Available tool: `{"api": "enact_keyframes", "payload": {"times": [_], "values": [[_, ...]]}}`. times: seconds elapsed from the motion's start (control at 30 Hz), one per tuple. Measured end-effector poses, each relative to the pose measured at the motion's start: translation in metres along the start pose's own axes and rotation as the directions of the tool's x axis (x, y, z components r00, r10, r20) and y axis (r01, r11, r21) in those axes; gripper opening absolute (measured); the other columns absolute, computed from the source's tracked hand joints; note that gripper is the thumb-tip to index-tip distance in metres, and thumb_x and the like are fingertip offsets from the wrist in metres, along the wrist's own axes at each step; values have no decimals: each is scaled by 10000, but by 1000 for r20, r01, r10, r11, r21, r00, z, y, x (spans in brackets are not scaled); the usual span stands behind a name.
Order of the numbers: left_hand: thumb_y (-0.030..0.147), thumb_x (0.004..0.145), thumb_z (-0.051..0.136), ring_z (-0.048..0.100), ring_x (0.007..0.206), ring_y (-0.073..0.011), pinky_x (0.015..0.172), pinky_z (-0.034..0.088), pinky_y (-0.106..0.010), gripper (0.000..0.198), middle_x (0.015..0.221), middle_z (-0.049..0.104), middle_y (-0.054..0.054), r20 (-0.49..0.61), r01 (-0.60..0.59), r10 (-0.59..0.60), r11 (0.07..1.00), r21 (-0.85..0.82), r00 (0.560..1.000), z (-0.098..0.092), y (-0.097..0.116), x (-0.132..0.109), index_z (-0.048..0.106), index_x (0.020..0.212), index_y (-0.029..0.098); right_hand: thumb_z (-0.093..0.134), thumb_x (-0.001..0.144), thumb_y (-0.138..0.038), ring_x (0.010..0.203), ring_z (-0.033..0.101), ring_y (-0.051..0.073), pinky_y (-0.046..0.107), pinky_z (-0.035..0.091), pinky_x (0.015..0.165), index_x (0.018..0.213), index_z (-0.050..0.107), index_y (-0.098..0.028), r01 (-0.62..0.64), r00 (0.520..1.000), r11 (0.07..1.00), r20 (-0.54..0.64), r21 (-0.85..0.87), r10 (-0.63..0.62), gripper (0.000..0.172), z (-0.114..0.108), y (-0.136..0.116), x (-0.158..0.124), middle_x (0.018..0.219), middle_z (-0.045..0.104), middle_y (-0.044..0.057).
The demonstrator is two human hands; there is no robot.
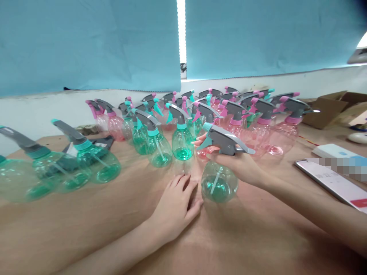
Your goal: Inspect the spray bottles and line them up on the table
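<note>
My right hand [239, 165] is wrapped round the neck of a green spray bottle [219, 185], just below its grey and teal trigger head. The bottle is nearly upright, and a white dip tube shows inside its clear body; I cannot tell whether its base touches the table. Left of it, my left hand [179, 204] lies on the brown table, fingers loosely bent and thumb apart, holding nothing. Beyond the hands stand two nearer green spray bottles [182, 143] with teal collars. Part of a pink bottle [204, 152] shows behind my right fingers.
Several pink spray bottles [276, 133] and green ones crowd the back of the table [114, 225]. More green bottles [99, 162] stand at left, beside a dark flat item. On the right are a phone [329, 181], a white box [332, 152], a white mouse and a cardboard box [323, 110].
</note>
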State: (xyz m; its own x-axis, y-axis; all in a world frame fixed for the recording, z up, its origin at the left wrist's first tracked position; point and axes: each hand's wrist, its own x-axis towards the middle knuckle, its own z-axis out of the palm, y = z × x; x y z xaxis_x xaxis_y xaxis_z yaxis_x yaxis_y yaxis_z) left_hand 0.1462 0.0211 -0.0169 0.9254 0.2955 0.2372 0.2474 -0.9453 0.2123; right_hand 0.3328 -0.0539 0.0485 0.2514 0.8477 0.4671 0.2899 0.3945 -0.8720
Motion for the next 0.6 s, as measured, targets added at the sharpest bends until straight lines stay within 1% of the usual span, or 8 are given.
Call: {"api": "enact_keyframes", "payload": {"times": [0.2, 0.4, 0.6], "values": [[338, 926, 522, 436, 1251, -328, 1034, 370, -522, 373, 1327, 523, -146, 9, 4, -5, 1000, 13, 1000, -1, 1, 0, 516, 1257, 166, 577, 725, -141, 1054, 643, 224, 415, 477, 945, 1036, 681, -268, -28, 1000, 1000, 4, -4, 28, 351, 0, -1, 0, 1093, 706, 11], [341, 924, 525, 434, 1258, -327, 1038, 365, -519, 373, 1330, 522, -145, 12, 6, -6, 1000, 12, 1000, 0, 1, 0, 518, 1254, 167, 576, 732, -149, 1021, 655, 224, 414, 486, 921, 1005, 695, -266, 3, 1000, 998, -2, -57, -4, 320, -1, 0, 0, 1073, 715, 16], [342, 926, 519, 434, 1261, -332, 1030, 370, -528, 367, 1324, 527, -144, 11, 7, -7, 1000, 1, 1000, -1, 1, -1, 515, 1253, 175, 586, 733, -141, 1049, 646, 227, 416, 473, 948, 1026, 690, -265, -6, 1000, 1000, -8, -17, 6, 335, 0, 0, 0, 1085, 710, 15]]}}
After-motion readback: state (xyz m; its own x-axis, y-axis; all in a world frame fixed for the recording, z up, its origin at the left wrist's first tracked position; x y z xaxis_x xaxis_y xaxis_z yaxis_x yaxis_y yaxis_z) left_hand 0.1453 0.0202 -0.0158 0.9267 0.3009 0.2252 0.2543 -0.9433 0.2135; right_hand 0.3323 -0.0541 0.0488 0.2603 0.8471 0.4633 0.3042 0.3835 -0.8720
